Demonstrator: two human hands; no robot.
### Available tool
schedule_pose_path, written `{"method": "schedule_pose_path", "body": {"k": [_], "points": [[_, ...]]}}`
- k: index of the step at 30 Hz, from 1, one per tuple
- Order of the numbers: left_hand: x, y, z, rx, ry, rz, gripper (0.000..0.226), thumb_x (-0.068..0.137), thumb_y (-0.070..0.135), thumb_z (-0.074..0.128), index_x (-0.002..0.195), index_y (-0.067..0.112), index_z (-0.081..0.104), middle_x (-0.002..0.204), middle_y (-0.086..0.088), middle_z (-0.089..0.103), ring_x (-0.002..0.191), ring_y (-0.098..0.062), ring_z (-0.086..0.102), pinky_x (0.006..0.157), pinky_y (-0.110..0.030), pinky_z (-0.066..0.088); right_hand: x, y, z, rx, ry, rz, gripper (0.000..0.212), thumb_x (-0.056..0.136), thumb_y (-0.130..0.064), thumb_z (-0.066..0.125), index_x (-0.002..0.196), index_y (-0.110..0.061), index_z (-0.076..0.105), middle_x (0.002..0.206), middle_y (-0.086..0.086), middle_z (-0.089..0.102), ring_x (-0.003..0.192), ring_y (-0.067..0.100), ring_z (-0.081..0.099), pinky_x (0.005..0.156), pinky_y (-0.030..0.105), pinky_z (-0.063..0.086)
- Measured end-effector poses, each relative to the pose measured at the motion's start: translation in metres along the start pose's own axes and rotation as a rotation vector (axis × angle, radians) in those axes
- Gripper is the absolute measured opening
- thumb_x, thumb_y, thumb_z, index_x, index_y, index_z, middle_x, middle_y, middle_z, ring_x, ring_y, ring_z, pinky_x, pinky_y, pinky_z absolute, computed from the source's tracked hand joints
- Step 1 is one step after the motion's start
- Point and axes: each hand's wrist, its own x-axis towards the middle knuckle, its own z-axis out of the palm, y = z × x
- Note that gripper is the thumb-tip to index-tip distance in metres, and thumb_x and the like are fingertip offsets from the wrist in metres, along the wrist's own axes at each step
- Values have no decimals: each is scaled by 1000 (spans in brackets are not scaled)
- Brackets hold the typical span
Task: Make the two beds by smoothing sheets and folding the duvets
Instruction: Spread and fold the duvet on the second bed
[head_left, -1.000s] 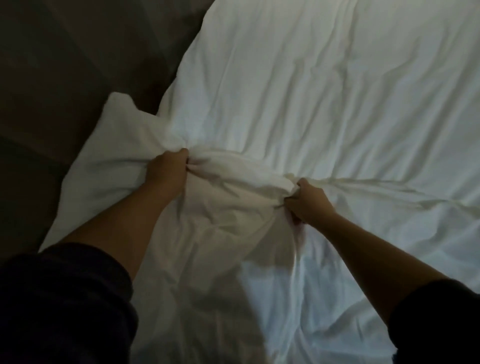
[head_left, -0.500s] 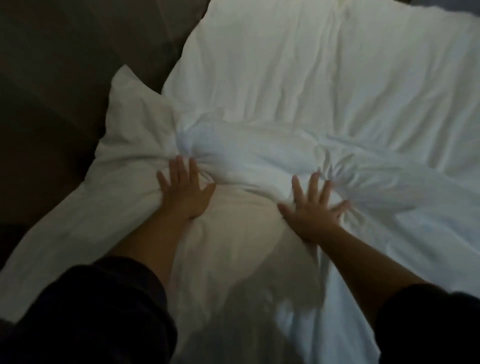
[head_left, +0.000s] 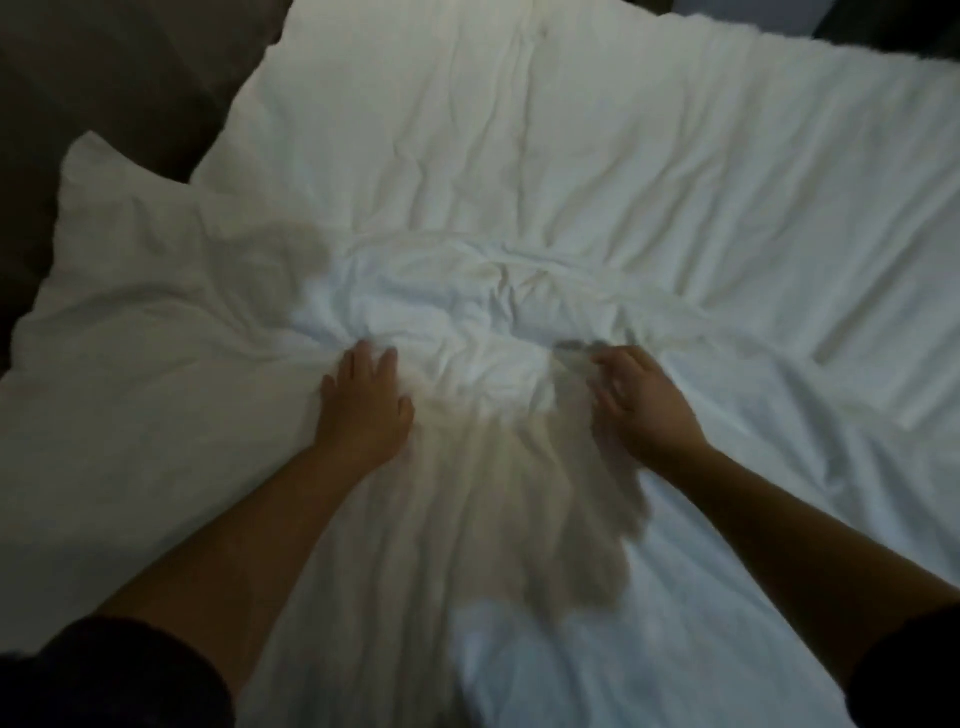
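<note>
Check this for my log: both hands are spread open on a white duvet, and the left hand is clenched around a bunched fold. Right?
Not quite. In the head view the left hand is not clenched; it lies flat and open on the white duvet. The right hand is open too.

light: dim, brightest patch mid-duvet (head_left: 467, 322) | shadows: soft grey shadow below that patch, dark corners | blur: motion smear on right hand (head_left: 641, 402) fingers, overall soft | distortion: wide-angle stretch at edges
</note>
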Motion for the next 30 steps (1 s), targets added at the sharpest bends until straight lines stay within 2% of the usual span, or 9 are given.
{"method": "schedule_pose_path", "body": {"k": [5,11,13,17,20,22,25,27,30], "points": [[-25,161,5,-93,92,292,47,90,21,45,135,10,49,145,-11,41,127,-31,45,100,-44,38,-53,128,-100,-165,138,321,31,96,-18,48,126,-14,54,135,9,44,99,36,61,81,43,48],[-24,372,25,28,218,430,50,92,8,43,140,19,43,139,-2,47,127,-25,40,101,-39,31,-109,295,-181,-324,-208,601,44,89,-16,50,133,-16,50,127,15,53,113,37,56,94,42,48],[-21,423,33,129,159,487,52,91,5,43,140,23,43,137,-1,51,127,-24,41,103,-39,33,-124,336,-196,-353,-396,576,54,81,-18,54,134,-14,47,123,16,51,109,36,57,92,42,50],[-33,457,69,231,-216,465,47,96,18,45,142,23,38,138,-11,43,123,-32,47,101,-40,39,-144,370,-211,-386,-658,444,40,90,-27,58,128,-15,49,126,10,52,111,30,55,90,33,45],[-51,452,79,374,-314,420,53,91,23,56,139,17,35,129,-14,42,112,-35,53,88,-39,42,-149,380,-220,-460,-763,380,14,91,-27,55,97,-15,61,97,5,59,95,25,57,80,28,44],[-54,458,68,487,-366,401,45,92,23,55,134,15,40,125,-14,49,109,-33,55,80,-37,40,-144,388,-230,-515,-643,351,14,86,-22,59,74,-15,56,83,7,60,84,27,59,76,30,51],[-47,474,45,639,-402,383,28,88,19,59,115,10,59,118,-13,60,105,-29,60,78,-35,46,-124,390,-260,-396,-257,388,10,87,-16,57,90,-10,64,102,15,63,98,36,62,79,36,50],[-34,480,31,452,-208,318,26,86,17,60,111,9,60,116,-14,60,104,-33,60,81,-38,48,-108,394,-287,-329,13,435,18,91,-12,54,102,-2,63,108,20,57,101,42,59,83,41,48],[-15,496,22,-80,338,194,23,88,11,54,111,9,55,115,-18,53,97,-42,59,77,-45,46,-85,404,-322,-145,398,482,22,96,-11,49,110,4,56,120,25,46,100,47,54,88,47,43]]}}
